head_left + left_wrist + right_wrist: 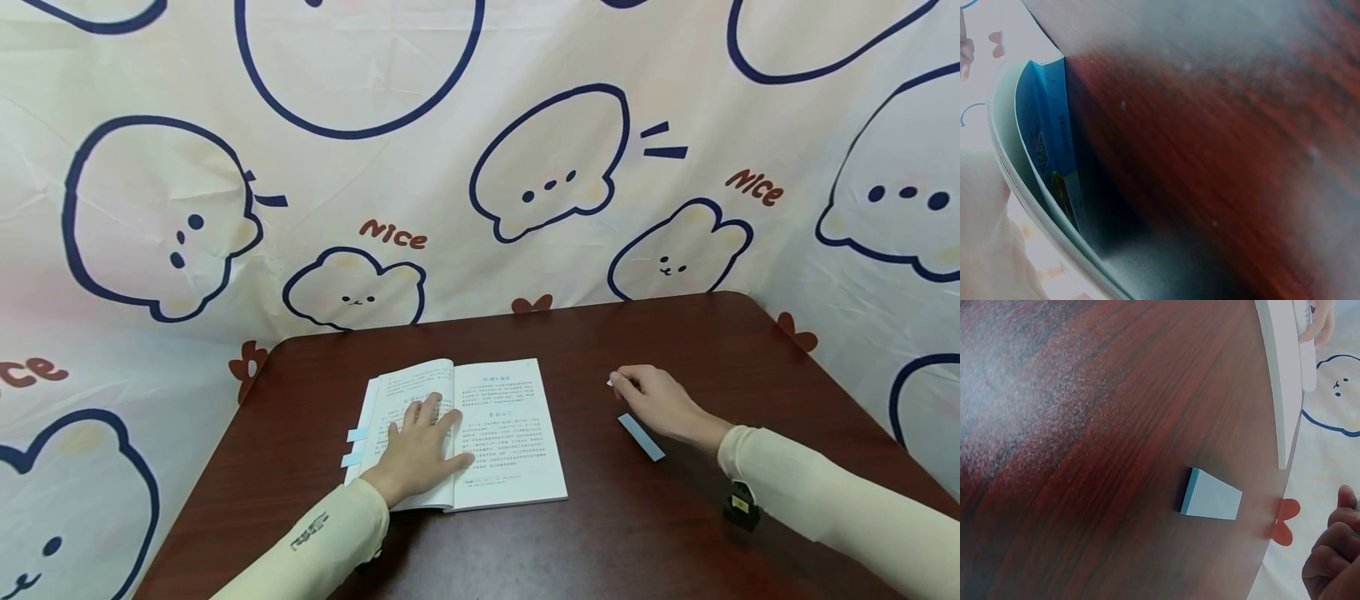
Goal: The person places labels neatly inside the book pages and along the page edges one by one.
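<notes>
An open book (506, 433) with printed pages lies on the dark wooden table. Across its left page and centre fold, my left hand (420, 450) rests with fingers spread. The left wrist view shows the book's curved page edges and blue cover (1054, 125) from the side. To the right of the book, my right hand (656, 400) has its fingers curled and pinches a small white piece (611, 383) whose kind I cannot tell. Just below that hand lies a light blue pad of sticky notes (641, 437), a thick strip in the right wrist view.
Two light blue tabs (352, 460) stick out from the book's left edge. The brown table (510, 550) reaches back to a cream cloth (450, 183) printed with blue cartoon outlines, which hangs behind and at both sides.
</notes>
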Demonstrator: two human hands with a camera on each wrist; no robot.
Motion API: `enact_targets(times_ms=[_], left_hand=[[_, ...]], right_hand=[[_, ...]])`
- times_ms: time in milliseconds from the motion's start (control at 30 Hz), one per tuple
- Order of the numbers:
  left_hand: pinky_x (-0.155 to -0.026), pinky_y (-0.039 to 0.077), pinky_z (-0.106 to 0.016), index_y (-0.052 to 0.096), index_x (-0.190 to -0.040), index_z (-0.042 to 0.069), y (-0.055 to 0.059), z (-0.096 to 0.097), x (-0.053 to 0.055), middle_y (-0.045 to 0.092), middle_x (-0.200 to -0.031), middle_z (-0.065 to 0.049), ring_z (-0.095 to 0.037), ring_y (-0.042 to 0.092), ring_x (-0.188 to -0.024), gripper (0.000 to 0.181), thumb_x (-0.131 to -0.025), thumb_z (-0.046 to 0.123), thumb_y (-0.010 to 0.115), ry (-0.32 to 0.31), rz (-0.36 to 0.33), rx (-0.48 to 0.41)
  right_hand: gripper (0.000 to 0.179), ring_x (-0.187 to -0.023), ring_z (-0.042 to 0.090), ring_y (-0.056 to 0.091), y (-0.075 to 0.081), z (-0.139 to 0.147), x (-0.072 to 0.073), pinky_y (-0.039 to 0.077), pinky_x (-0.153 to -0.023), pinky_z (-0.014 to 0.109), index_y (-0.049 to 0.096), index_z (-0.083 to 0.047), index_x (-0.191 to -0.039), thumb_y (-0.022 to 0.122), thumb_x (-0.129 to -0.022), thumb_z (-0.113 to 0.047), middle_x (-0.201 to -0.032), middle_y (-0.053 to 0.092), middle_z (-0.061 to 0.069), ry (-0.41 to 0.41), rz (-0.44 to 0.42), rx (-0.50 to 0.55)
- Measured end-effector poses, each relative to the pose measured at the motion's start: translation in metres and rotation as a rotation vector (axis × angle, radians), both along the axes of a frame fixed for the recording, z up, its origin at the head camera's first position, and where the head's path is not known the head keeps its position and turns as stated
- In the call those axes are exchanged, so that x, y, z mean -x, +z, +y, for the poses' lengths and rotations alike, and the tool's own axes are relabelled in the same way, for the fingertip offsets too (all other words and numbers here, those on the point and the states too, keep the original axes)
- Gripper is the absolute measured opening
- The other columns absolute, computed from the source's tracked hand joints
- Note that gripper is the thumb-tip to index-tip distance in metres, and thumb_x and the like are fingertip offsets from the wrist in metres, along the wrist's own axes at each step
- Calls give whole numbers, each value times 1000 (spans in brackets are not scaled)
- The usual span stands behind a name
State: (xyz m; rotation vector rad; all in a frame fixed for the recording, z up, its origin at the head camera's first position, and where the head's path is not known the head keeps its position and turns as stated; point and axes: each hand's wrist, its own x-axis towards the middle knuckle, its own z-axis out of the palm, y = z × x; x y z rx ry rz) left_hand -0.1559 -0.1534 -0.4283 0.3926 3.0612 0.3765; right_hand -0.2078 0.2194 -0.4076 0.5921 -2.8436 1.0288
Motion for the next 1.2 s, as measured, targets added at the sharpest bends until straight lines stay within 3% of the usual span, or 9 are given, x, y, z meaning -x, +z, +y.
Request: enact_targets(times_ms=[167, 267, 367, 500, 667, 833, 1000, 1100, 1200], left_hand=[[-103, 29, -82, 54, -145, 18, 1, 0, 0, 30, -162, -19, -48, 29, -146, 69, -89, 56, 69, 3, 4, 1], [-103, 29, -82, 54, -145, 18, 1, 0, 0, 30, -162, -19, -48, 29, -146, 69, -89, 56, 68, 2, 3, 0], [-103, 29, -82, 54, -145, 18, 1, -1, 1, 30, -162, -19, -48, 29, -146, 69, -89, 56, 69, 0, 4, -2], [-103, 29, -82, 54, -145, 18, 1, -1, 2, 30, -162, -19, -48, 29, -146, 69, -89, 56, 69, 3, 6, 2], [-103, 29, -82, 54, -145, 18, 0, -1, 2, 30, -162, -19, -48, 30, -146, 69, -89, 56, 69, 7, -1, 7], [-103, 29, -82, 54, -145, 18, 0, 0, 1, 31, -162, -19, -48, 30, -146, 69, -89, 56, 69, 4, 1, 2], [-102, 29, -83, 54, -145, 18, -1, 0, 1, 31, -161, -19, -48, 30, -146, 70, -89, 56, 69, 4, 4, 7], [-102, 29, -83, 54, -145, 18, -1, 0, 0, 31, -161, -19, -48, 30, -146, 69, -88, 56, 69, 3, 5, 6], [-102, 29, -83, 55, -145, 18, -1, 1, 0, 31, -161, -19, -48, 30, -146, 69, -89, 56, 69, 1, 9, 4]], right_hand=[[33, -54, 9, 45, 1, -1, 3, 41, -54, 25, 64, -8, -83, 52, -107, -26, -66, 52, 0, 60, -47, 37], [24, -74, 14, 62, 2, 0, 5, 50, -64, 24, 72, -6, -95, 55, -105, -20, -86, 70, 5, 104, -81, 52], [21, -94, 23, 69, 3, 0, 6, 55, -75, 26, 75, -3, -105, 56, -104, -14, -105, 75, 11, 143, -100, 46], [20, -81, 21, 70, 4, -1, 8, 57, -70, 26, 73, 2, -103, 56, -103, -7, -95, 74, 14, 175, -140, 58], [19, -60, 11, 55, 3, -6, 8, 50, -58, 25, 70, 3, -101, 52, -104, -3, -79, 64, 11, 162, -177, 76], [22, -63, 12, 46, 2, -12, 9, 43, -59, 26, 69, -1, -103, 49, -106, -8, -82, 63, 10, 106, -115, 18], [26, -59, 13, 44, -1, -19, 12, 41, -58, 28, 69, -2, -97, 48, -107, -15, -78, 62, 11, 94, -129, 15], [27, -62, 12, 48, -2, -22, 14, 43, -59, 28, 71, -3, -94, 52, -106, -16, -78, 66, 9, 103, -120, 7], [24, -74, 14, 56, -2, -25, 16, 47, -67, 30, 74, -2, -98, 54, -105, -15, -94, 74, 12, 112, -108, -1]])
